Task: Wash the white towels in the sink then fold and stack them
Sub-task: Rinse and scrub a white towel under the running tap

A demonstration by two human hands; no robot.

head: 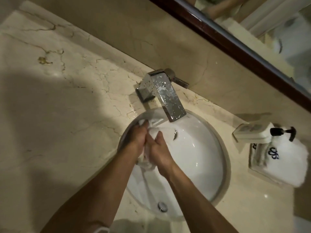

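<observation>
Head view, looking down on a marble surface (55,101) with one white oval sink (202,158) set into it. Both forearms reach in from the near edge.

Left hand (137,139): fingers curled around a bunched wet white towel (148,163), gripping it over the left part of the basin. Right hand (159,151): pressed against the same towel from the right, thumb up, fingers wrapped under the cloth and mostly hidden; it grips too. Towel is squeezed between the two hands, with folds showing above the left knuckles and below the wrists.

One chrome faucet (166,95), spotted with droplets, stands at the far rim, its spout just beyond the hands. One overflow fitting (162,206) at the near rim.

Right of the sink: one soap dish (249,133), one pump dispenser (284,132), and a stack of folded white towels (276,163) with a blue monogram; number in the stack unclear. Mirror frame (235,47) runs along the far right.
</observation>
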